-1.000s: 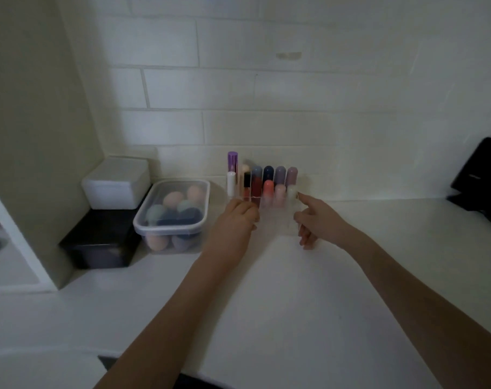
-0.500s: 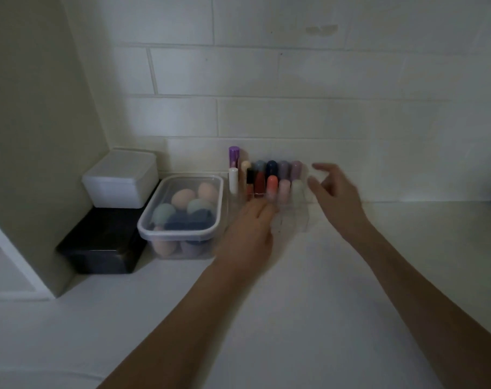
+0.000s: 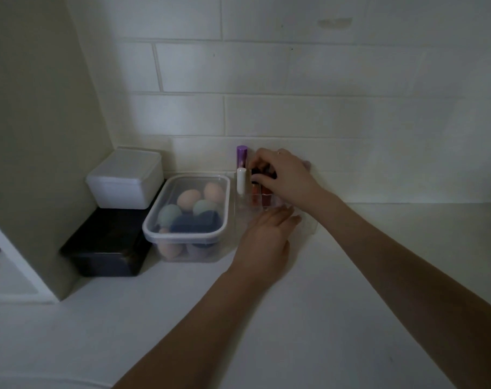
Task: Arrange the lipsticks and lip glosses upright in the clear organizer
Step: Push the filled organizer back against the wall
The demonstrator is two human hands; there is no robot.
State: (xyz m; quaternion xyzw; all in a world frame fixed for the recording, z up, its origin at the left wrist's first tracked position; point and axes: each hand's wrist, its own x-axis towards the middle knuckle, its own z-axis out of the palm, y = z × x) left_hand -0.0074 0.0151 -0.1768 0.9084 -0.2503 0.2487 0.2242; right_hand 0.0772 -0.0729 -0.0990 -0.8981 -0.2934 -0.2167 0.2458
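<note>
The clear organizer (image 3: 242,210) stands on the white counter against the tiled wall. A purple-capped tube (image 3: 241,155), a white tube (image 3: 241,182) and red lip glosses (image 3: 265,198) stand upright in it. My right hand (image 3: 285,175) reaches over the top of the organizer and hides most of the other tubes. Its thumb and fingers pinch the cap of a dark-capped lip gloss (image 3: 257,172) in the rack. My left hand (image 3: 266,237) lies flat on the counter, fingertips against the organizer's front wall.
A clear lidded tub (image 3: 182,235) of makeup sponges sits right beside the organizer on its left. Further left a white box (image 3: 125,178) is stacked on a black box (image 3: 104,248) against a beige cabinet panel (image 3: 42,136). White counter spreads to the right and front.
My right hand has swung left from beside the organizer to over its top and closed on a dark cap. My left hand has flattened against the front wall.
</note>
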